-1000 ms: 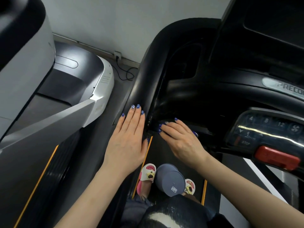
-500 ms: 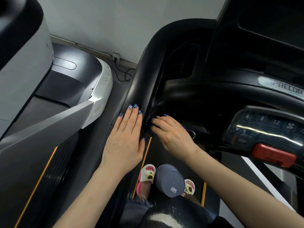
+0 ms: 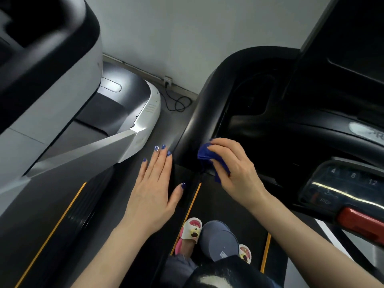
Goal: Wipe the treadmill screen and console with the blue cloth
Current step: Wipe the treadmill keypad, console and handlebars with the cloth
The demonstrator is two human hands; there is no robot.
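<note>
My right hand [image 3: 234,169] grips a bunched blue cloth [image 3: 205,153] at the inner side of the treadmill's black left handrail [image 3: 199,113]. Part of the cloth hangs down under my palm. My left hand [image 3: 154,183] lies flat with straight fingers on the outer side of the same handrail. The dark console [image 3: 291,125] spreads to the right, with its control panel [image 3: 340,183] showing numbers and a STOP label. The dark screen [image 3: 357,48] rises at the upper right.
A red stop bar [image 3: 361,223] sits under the control panel. A second grey and white treadmill [image 3: 62,100] stands at the left. A wall socket with a coiled cable [image 3: 176,100] is on the floor behind. My feet in slippers [image 3: 191,231] and a grey cap [image 3: 218,240] show on the belt below.
My right hand has lifted out from the gap by the handrail with the blue cloth now showing in its grip. My left hand stays flat in place. The view tilted upward.
</note>
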